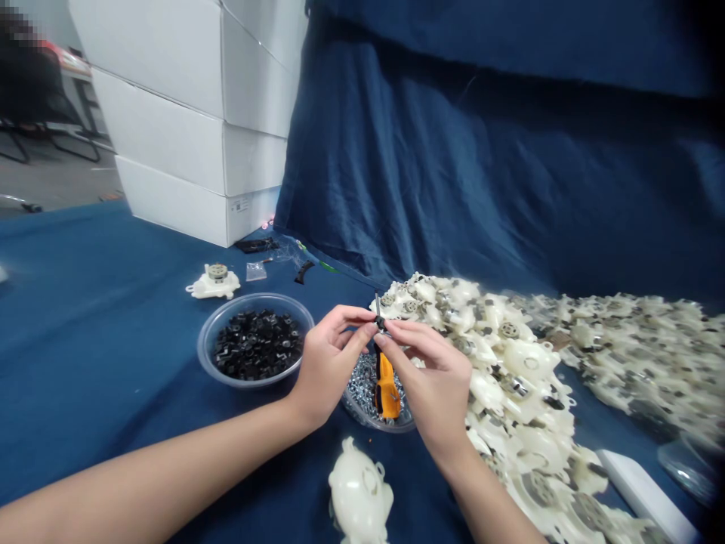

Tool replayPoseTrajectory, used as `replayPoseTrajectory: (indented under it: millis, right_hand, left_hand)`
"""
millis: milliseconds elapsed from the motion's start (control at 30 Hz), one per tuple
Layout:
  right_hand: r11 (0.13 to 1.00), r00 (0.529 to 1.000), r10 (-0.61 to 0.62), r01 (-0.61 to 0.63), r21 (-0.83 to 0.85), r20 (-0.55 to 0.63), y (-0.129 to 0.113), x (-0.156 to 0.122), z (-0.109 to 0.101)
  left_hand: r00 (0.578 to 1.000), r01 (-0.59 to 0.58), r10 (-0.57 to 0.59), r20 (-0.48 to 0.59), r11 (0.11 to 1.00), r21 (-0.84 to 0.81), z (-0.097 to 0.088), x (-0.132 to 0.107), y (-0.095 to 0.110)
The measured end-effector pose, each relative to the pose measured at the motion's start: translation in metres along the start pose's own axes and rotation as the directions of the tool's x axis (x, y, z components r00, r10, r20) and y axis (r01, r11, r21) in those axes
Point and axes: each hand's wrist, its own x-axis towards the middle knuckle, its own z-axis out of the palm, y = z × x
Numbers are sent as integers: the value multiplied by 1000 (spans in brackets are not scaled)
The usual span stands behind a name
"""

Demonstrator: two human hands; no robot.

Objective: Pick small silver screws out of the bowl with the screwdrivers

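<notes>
My left hand (331, 366) is closed, thumb and fingertips pinching a small black plastic part (379, 323). Against it, the fingertips of my right hand (435, 374) are pinched together; a tiny metallic glint shows there, too small to name. Just beneath both hands sits a clear bowl (362, 418) of small silver screws (361, 381). A screwdriver (388, 389) with an orange and black handle rests in that bowl, its shaft pointing away from me and partly hidden by my fingers. Nearer to me, a cream plastic casing (361, 489) lies on the blue cloth.
Left of my hands stands a clear bowl (205, 359) of black plastic parts (257, 344). Beyond it are another casing with a round motor (215, 281) and a small plastic bag (256, 270). Casings (529, 359) heap at right, beside a white box (646, 495). White cartons (170, 143) stack behind.
</notes>
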Motion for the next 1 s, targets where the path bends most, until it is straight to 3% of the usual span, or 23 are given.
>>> replayPoseTrajectory:
  millis: [267, 567, 1000]
  right_hand:
    - [999, 998, -35, 35, 1, -51, -1, -2, 1]
    - [998, 995, -61, 61, -8, -78, -1, -3, 1]
    - [990, 997, 73, -75, 124, 22, -1, -1, -1]
  left_hand:
    - [997, -72, 72, 17, 997, -2, -1, -1, 0]
    - [987, -146, 137, 88, 984, 106, -3, -1, 1]
    - [959, -272, 242, 150, 933, 236, -7, 1, 6]
